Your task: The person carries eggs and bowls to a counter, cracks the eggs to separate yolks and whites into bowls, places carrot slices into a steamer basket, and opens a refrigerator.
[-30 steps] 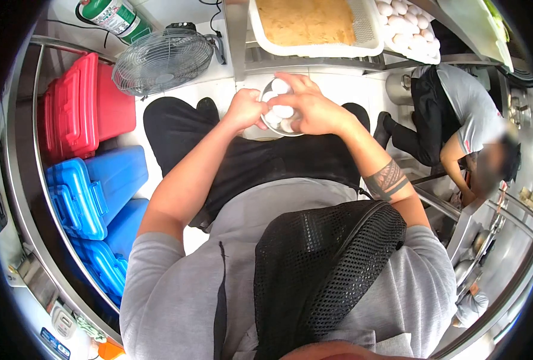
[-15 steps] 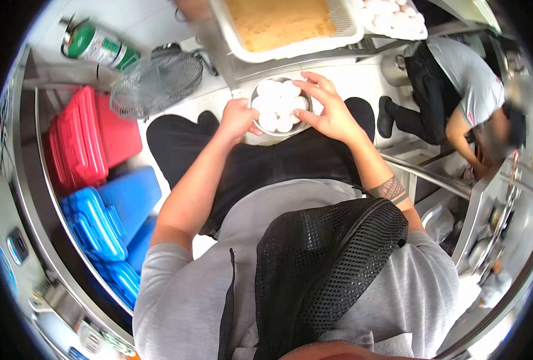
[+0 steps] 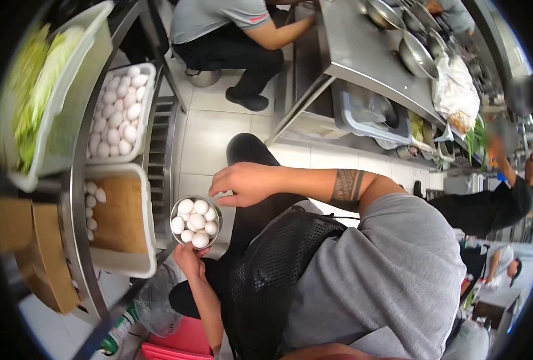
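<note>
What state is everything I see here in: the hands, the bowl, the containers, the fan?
Metal bowl: uncovered, filled with white eggs.
Left fingers: gripping the bowl's side.
Right fingers: open, beside the bowl, holding nothing visible.
Egg tray: uncovered, well filled.
Basket beside the tray: uncovered, some eggs along one side.
Vegetable bin: uncovered, leafy greens inside.
Fan: running or not, cannot tell.

The head view looks down, apparently facing rightward.

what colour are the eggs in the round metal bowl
White; the eggs show best in the head view, the only one here.
</note>
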Available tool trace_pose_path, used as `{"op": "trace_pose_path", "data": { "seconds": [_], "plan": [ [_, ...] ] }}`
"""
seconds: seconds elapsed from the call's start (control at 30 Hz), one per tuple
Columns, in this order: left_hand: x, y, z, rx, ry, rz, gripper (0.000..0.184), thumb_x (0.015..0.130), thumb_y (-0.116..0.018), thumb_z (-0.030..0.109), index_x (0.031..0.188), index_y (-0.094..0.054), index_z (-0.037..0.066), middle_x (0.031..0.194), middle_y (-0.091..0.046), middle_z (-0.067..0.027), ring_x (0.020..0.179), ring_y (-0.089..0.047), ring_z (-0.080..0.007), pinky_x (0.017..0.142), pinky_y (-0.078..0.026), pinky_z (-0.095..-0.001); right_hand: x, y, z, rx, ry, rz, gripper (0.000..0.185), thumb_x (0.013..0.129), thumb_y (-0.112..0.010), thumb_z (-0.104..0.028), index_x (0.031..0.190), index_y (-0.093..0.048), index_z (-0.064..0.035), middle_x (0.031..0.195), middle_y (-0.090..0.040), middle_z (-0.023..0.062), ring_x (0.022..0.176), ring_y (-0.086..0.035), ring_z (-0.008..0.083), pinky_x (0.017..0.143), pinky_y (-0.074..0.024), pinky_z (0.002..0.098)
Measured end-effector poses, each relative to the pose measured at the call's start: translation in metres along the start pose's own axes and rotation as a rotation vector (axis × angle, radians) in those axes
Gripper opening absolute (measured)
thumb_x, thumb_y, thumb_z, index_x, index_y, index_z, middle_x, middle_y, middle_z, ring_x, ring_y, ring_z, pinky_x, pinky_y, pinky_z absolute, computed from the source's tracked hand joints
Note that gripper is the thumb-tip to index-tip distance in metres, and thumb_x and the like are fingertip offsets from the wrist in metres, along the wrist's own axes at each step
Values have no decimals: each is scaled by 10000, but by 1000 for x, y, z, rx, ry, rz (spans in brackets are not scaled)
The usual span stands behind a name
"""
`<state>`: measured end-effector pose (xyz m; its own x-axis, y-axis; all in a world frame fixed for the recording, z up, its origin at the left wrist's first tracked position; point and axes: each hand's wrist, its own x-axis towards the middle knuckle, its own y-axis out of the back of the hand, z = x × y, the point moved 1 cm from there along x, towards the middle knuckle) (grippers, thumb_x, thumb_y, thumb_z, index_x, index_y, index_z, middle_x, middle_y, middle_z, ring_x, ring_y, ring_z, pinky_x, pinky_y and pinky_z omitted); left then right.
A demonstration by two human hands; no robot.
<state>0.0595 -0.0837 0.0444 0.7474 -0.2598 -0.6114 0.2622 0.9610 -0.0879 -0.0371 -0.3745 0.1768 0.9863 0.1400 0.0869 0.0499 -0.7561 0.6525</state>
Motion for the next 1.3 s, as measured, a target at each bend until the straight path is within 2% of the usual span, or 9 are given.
{"op": "trace_pose_path", "data": {
  "seconds": [0.27,0.43,0.5,0.6,0.67,0.77,0.93,1.17,1.3],
  "plan": [
    [-32,-46,90,160,2,-134,213,928,-572,5,1086,-659,-108,954,-738,-191,643,-727,-233,460,-614,-293,-60,95,-49,215,-166,315,221,948,-723,-182,1094,-706,-16,974,-709,112,833,-718,240,736,-570,354],
    [-99,-114,194,259,93,-222,235,944,-576,22,1151,-645,-68,1024,-740,-198,741,-750,-252,499,-641,-320,-169,192,-78,809,-554,1072,70,1005,-643,-91,1009,-647,-21,932,-702,84,732,-718,180,688,-600,310],
    [-136,-149,240,297,115,-256,247,945,-572,21,1165,-624,-79,1043,-733,-206,757,-751,-265,506,-644,-326,-218,251,-84,884,-596,1512,150,1035,-623,-214,1033,-569,-75,883,-662,84,635,-677,188,542,-587,348],
    [-179,-201,298,354,124,-282,245,947,-545,1,1161,-617,-95,1024,-732,-209,750,-749,-273,495,-639,-330,-268,328,-85,1025,-888,1854,687,905,-742,-524,1201,-404,-5,999,-606,172,725,-703,277,573,-603,397],
    [-195,-230,328,455,134,-362,233,949,-536,-7,1148,-614,-101,1006,-735,-202,749,-748,-274,485,-633,-329,-288,352,-78,1159,-917,1934,568,971,-694,-343,1293,-380,2,1058,-622,165,771,-713,267,607,-628,405],
    [-216,-280,360,477,121,-444,217,937,-561,-10,1127,-612,-103,994,-734,-210,713,-741,-269,479,-628,-325,-307,344,-44,1138,-755,2023,414,973,-625,-161,1265,-414,45,1063,-646,179,779,-726,273,634,-652,401],
    [-231,-339,401,580,122,-579,210,908,-593,-21,1098,-614,-107,969,-730,-212,652,-730,-261,484,-630,-322,-313,313,-86,973,-762,2107,276,962,-568,-88,1186,-538,69,993,-674,165,719,-722,232,619,-659,358],
    [-232,-417,435,811,87,-914,241,889,-563,-33,1094,-645,-129,948,-731,-206,667,-733,-269,508,-630,-349,-324,207,-222,829,-967,2311,256,911,-612,-60,1112,-587,97,984,-696,197,745,-750,287,617,-670,380],
    [-253,-470,419,931,77,-1090,265,890,-549,-26,1121,-627,-130,1000,-725,-212,755,-749,-308,565,-643,-353,-358,117,-264,689,-1272,2357,205,927,-611,-78,1032,-583,96,942,-706,191,736,-751,267,626,-657,349]
  ]
}}
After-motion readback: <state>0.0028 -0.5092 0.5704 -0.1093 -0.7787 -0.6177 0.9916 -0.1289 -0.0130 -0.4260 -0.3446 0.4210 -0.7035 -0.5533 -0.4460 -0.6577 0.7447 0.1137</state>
